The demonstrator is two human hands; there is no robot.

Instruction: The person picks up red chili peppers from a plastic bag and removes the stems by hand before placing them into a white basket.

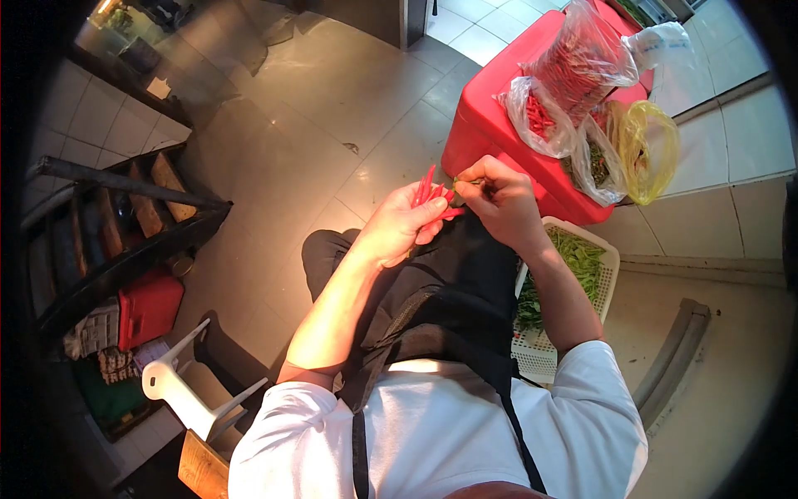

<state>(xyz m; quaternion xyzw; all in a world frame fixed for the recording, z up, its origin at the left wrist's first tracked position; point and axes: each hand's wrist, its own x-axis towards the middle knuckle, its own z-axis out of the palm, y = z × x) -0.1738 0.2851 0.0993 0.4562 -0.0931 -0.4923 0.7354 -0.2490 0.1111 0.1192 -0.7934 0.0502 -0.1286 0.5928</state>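
Observation:
Several red chillies (426,193) are in my left hand (401,223), whose fingers are wrapped round them above my dark apron. Their tips stick out past the fingers. Close to them on the right, my right hand (497,200) is pinched at a small green stem (459,185) beside the chillies. Whether that stem belongs to one of the held chillies is too small to tell. To the right of my lap, partly behind my right forearm, a white basket (613,279) holds green leaves (573,264).
A red container (490,108) at the upper right bears a bag of red chillies (540,116), a larger clear bag (582,62) and a yellow bag (652,158). A black rack (100,274) and a white plastic stool (179,387) stand at the left.

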